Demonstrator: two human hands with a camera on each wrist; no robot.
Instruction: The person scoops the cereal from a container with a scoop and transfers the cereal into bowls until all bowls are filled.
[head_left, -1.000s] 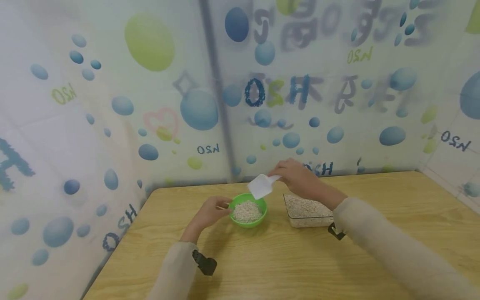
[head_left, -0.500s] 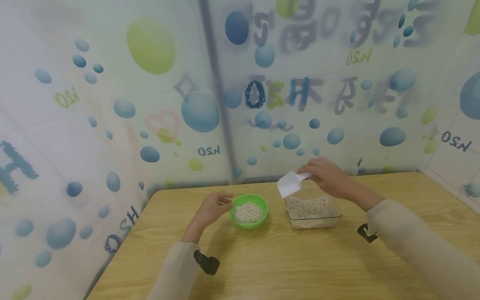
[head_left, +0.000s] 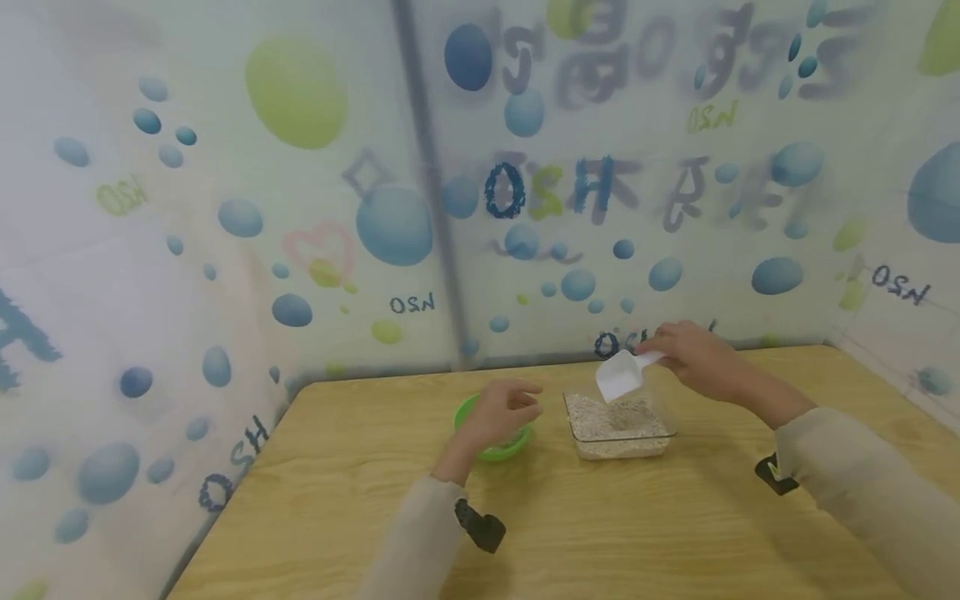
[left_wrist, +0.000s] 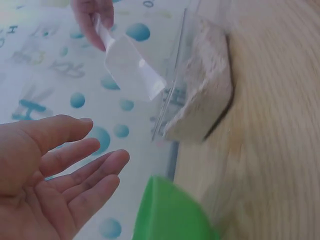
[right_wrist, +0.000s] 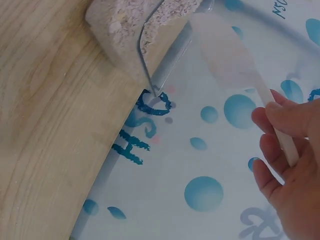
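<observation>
In the head view, a pale wood-grain table (head_left: 600, 529) with a rounded far-left corner fills the lower part of the scene; printed sheeting (head_left: 382, 350) rises behind it and along both sides, bearing blue and lime-green bubbles, mirrored H2O lettering (head_left: 594, 185), a faint pink heart outline (head_left: 347, 243) and blurred grey writing; a grey vertical stripe (head_left: 431, 183) runs down the back. The left hand (head_left: 491, 417), fingers loosely extended and free of any object, is over a green bowl (head_left: 504, 454), hiding most of it; to the bowl's right, a clear rectangular container (head_left: 624, 437) of oat flakes (head_left: 592, 417) sits on the table; the right hand (head_left: 697, 358) grips the handle of a white scoop (head_left: 619, 379), its pan held above the container. Both arms wear cream sleeves (head_left: 420, 533) and black wrist straps (head_left: 480, 527).

In the left wrist view, the table's grain takes up the right side; the left hand's relaxed fingers are apart from the bowl; beyond, the oat flakes form an uneven slope.

In the right wrist view, wood lies at left, bubbled sheeting at right; thumb and fingers hold the handle, and the scoop is somewhat blurred.
</observation>
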